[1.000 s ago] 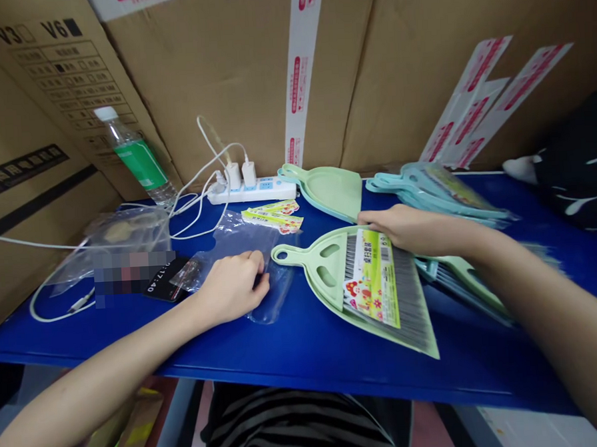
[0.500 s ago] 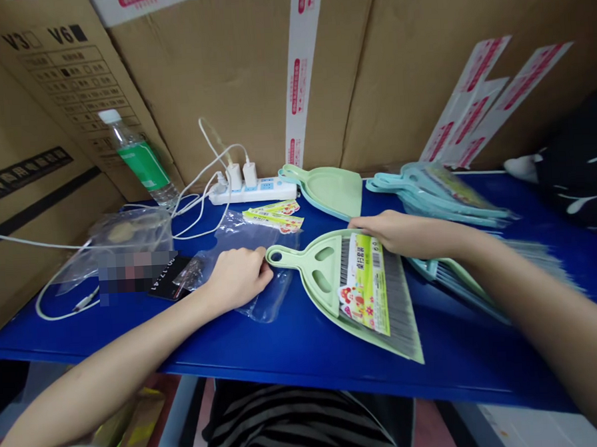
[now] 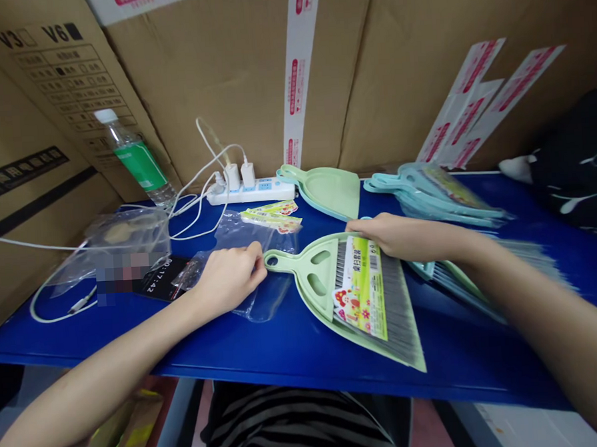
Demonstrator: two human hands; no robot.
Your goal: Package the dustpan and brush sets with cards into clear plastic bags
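A light green dustpan (image 3: 313,309) with a matching hand brush (image 3: 397,298) nested in it is tilted over the near side of the table. A printed card label (image 3: 364,287) lies across the grey bristles. My right hand (image 3: 372,233) grips the far edge of this set, its fingertips partly hidden. Beside the looped handle end, my left hand (image 3: 236,273) is closed in a pinch. What sits between its fingers cannot be made out. Under and behind that hand lies a clear plastic bag (image 3: 267,298).
Another green dustpan (image 3: 331,188) rests on a blue one at the back. Bagged blue sets (image 3: 437,189) and loose brushes (image 3: 535,258) are to the right. A power strip (image 3: 251,192), cables, card labels (image 3: 271,216), a phone-like screen (image 3: 164,280) and a bottle (image 3: 142,165) occupy the left.
My left hand has shifted slightly left. The near corner of the green set has dipped a little toward me, with my right hand still on its far edge.
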